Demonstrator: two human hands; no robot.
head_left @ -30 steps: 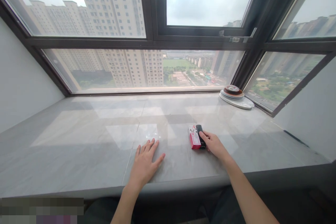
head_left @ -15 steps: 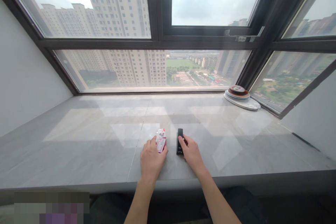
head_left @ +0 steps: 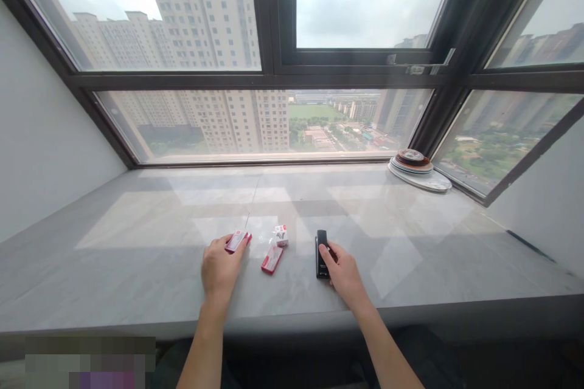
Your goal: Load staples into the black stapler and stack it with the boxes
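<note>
A: What has the right hand (head_left: 345,268) got hold of?

B: It is curled loosely round the near end of a slim black device (head_left: 321,244), with the forefinger on top and the thumb at its side. The device lies flat on the windowsill (head_left: 137,255).

A: And the left?

B: The left hand (head_left: 220,267) has its fingers bent, tips on the near end of a red-and-white box (head_left: 238,240). Whether it pinches the box or only presses on it, I cannot tell.

A: Anything between the 2 hands?

B: 2 things, touching neither hand: a flat red box (head_left: 272,259), and just beyond it a smaller white-and-red box (head_left: 281,234).

A: The surface?

B: Wide, glossy grey stone. At its far right corner sits a stack of round plates (head_left: 417,167). White walls (head_left: 45,152) close both ends. Behind, a dark-framed window (head_left: 269,76) shows tower blocks (head_left: 201,24) under cloud.
</note>
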